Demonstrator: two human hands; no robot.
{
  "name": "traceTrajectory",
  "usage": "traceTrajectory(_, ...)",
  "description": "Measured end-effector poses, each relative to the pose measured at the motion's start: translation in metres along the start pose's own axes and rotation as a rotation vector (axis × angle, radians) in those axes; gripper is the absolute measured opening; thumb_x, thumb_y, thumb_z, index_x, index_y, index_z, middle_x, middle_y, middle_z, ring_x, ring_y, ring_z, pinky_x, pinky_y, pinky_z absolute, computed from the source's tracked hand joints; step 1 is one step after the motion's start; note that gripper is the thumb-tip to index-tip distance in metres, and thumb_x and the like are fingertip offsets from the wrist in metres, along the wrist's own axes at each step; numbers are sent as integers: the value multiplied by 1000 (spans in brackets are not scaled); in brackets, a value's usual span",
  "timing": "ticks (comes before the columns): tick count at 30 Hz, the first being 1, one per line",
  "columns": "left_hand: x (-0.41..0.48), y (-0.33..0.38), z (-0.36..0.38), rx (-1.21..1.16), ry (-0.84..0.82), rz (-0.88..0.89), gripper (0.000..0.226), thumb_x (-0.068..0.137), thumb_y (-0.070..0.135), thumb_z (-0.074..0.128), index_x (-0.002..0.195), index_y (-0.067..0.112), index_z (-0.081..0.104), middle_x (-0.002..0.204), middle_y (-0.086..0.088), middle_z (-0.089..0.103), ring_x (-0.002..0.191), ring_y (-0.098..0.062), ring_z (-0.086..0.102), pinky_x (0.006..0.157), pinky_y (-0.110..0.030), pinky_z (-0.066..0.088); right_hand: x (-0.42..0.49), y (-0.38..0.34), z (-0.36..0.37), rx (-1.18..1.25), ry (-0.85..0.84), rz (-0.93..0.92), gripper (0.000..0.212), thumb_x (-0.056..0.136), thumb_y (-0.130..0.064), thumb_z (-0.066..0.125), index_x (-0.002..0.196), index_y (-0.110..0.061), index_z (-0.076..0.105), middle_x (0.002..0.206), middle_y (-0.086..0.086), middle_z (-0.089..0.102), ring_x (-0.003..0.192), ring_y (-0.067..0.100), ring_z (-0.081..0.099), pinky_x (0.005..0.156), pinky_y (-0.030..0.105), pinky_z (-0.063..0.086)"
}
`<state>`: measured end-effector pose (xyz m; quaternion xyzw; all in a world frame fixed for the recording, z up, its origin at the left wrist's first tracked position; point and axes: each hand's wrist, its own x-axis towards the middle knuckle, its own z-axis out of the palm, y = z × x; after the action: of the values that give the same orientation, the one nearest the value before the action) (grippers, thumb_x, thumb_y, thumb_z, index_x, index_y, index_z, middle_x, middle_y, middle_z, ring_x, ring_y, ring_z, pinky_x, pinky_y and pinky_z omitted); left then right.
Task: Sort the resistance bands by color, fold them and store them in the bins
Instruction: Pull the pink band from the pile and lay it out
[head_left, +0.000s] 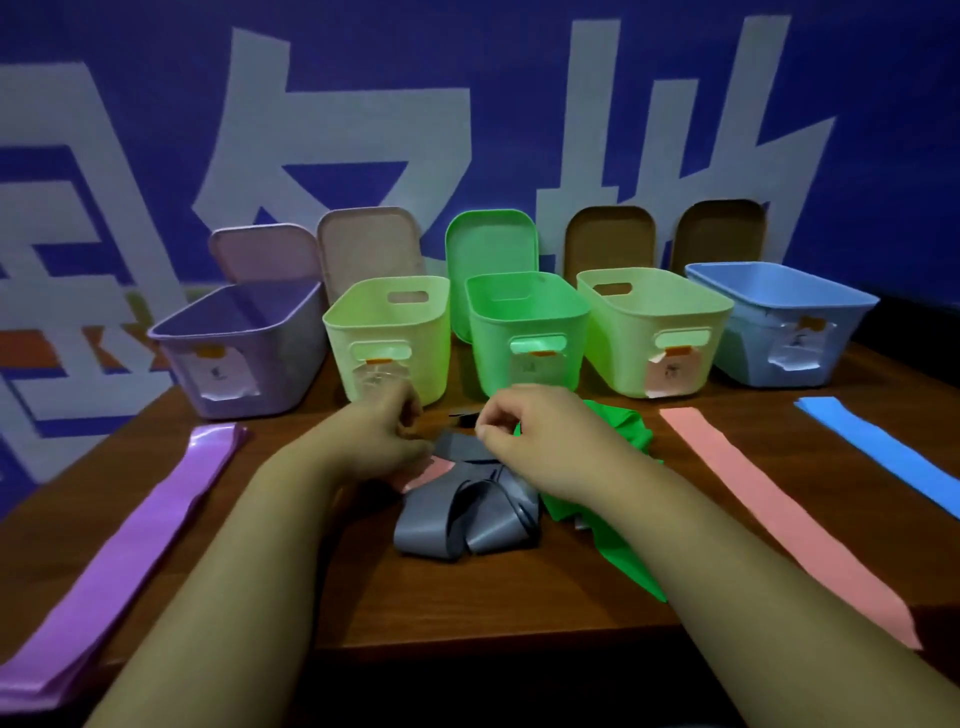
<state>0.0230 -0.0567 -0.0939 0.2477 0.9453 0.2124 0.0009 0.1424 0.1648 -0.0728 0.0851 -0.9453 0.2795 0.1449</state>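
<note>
- At mid-counter (467, 613), grey band (467, 525) lies in a loose tangle, overlapping a green band (613, 431) and a pink scrap (431, 470).
- Left hand (384, 431): fingers pinch the grey band's far edge.
- Right hand (524, 421): fingers curled at that same edge; hold not clear, cannot tell.
- Tangle trails from the fingers back toward the person, long axis roughly near-far; both hands equally close.
- Judgement: straightening needs the edge drawn up and apart.
- Bins (498, 338) stand just beyond the hands.
</note>
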Motion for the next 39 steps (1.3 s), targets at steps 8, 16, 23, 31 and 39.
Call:
traceTrajectory(8, -9, -7, -9, 37, -183, -34, 28, 91, 53, 78, 91, 27, 71, 81, 8, 72, 78, -11, 67, 62, -27, 48, 37, 22, 41, -231, -204, -95, 37, 95, -52, 70, 131, -42, 70, 129, -12, 64, 119, 19, 53, 105, 42, 47)
traceTrajectory(16, -4, -10, -18, -81, 330, 61, 9, 97, 26, 72, 90, 23, 68, 96, 5, 60, 88, -15, 58, 72, -28, 40, 36, 32, 50, -5, -53, -42, 32, 94, -36, 75, 125, -34, 68, 120, -15, 62, 114, 6, 57, 101, 30, 49)
traceTrajectory(23, -4, 21, -34, -632, 772, -72, 15, 104, 31, 60, 94, 21, 64, 84, 7, 66, 74, -6, 58, 67, -30, 47, 33, 35, 50, 33, 38, 20, 33, 95, -35, 74, 126, -29, 65, 120, -11, 54, 117, 10, 56, 106, 31, 47)
traceTrajectory(31, 19, 57, -33, -434, 326, 19, 18, 101, 40, 67, 96, 24, 72, 79, 5, 70, 68, -12, 60, 61, -28, 47, 32, 23, 40, 363, 313, -50, 21, 103, -31, 65, 83, -27, 68, 85, -10, 66, 85, 6, 62, 71, 19, 44)
traceTrajectory(39, 28, 38, 1, -591, 269, -31, 22, 105, 41, 61, 93, 31, 77, 74, 14, 71, 74, -10, 63, 68, -29, 45, 37, 34, 45, 249, 233, 66, 17, 97, -39, 69, 82, -30, 73, 89, -11, 70, 84, 8, 64, 76, 34, 52)
